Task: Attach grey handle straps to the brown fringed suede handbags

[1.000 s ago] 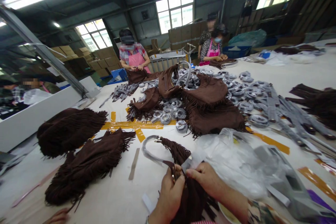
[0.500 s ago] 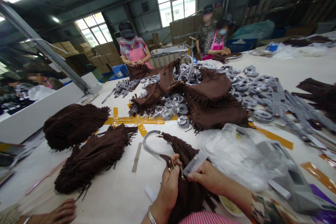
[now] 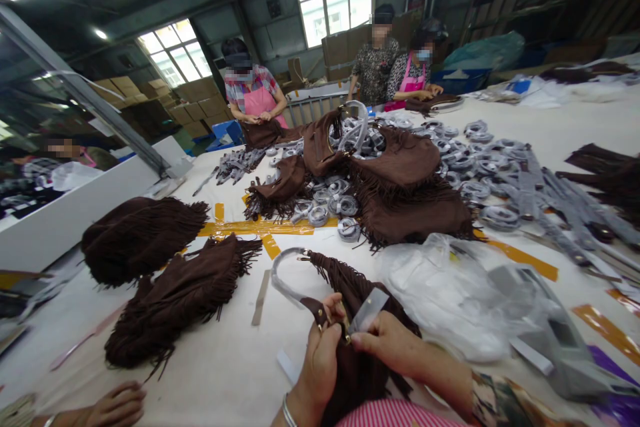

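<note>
A dark brown fringed bag [image 3: 350, 367] lies on the white table right in front of me. My left hand [image 3: 320, 363] grips its top edge beside a small metal ring. My right hand [image 3: 393, 343] pinches a grey plastic-wrapped strap end [image 3: 367, 310] at that same ring. The wrapped handle [image 3: 285, 277] loops away to the upper left of the bag. Both hands are closed, thumbs almost touching.
Two fringed bags [image 3: 175, 300] [image 3: 140, 233] lie to the left, a heap of them [image 3: 400, 193] in the middle among wrapped straps [image 3: 480, 167]. Crumpled clear plastic [image 3: 450, 293] sits to my right. Another person's hand [image 3: 115, 403] rests at bottom left. Workers stand at the far side.
My hands and the bag's top have shifted slightly toward me. The right hand has drawn closer to the ring. The other person's hand at bottom left has come further into view.
</note>
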Demonstrator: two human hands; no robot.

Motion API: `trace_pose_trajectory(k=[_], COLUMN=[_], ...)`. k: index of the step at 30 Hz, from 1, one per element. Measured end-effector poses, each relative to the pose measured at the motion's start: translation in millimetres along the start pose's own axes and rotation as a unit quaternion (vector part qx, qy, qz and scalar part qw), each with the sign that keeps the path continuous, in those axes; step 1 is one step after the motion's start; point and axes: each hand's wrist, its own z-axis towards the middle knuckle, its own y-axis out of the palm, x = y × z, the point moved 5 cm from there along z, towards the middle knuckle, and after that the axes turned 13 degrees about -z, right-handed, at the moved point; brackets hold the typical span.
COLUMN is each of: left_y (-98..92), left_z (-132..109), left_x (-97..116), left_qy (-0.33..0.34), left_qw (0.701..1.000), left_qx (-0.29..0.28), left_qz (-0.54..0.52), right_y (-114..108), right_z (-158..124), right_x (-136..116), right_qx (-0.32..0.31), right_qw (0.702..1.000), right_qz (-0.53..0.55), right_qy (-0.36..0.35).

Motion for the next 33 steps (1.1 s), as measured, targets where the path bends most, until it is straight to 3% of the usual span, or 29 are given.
trace_pose_trajectory(k=[2,6,9,16,24,26,29,33], left_y=[0.1,0.0,-0.2,2.8,10.2,9.8,6.9,6.9], left_z=[-0.8,-0.7,3.4,12.0,15.1,17.2,20.0,21.9], left_x=[-2.8,-7.7,-3.7,14.2,25.2,24.8,17.0,1.3], left_qy=[0.000,-0.016,-0.028,-0.066,-0.102,-0.121,-0.144,-0.109], left_qw=[1.000,0.999,0.998,0.966,0.931,0.929,0.948,0.974], left_qx=[-0.016,-0.022,-0.023,-0.088,-0.102,-0.112,-0.092,-0.043], left_qz=[0.009,0.019,0.051,0.233,0.336,0.332,0.268,0.195], right_y=[1.9,14.9,19.4,4.5,2.5,0.7,0.2,2.1], right_z=[-0.9,-5.0,-7.7,-8.0,-9.7,-10.3,-9.9,-9.1], right_x=[0.4,7.5,8.0,8.0,8.5,7.5,6.7,11.1], right_qx=[0.006,0.010,0.026,0.115,0.119,0.117,0.104,0.095], right_qw=[0.998,0.976,0.963,0.982,0.992,0.992,0.991,0.987], right_qz=[0.055,0.196,0.243,0.139,-0.012,0.000,0.071,0.115], right_qy=[0.010,0.095,0.117,0.055,0.045,0.052,0.053,0.058])
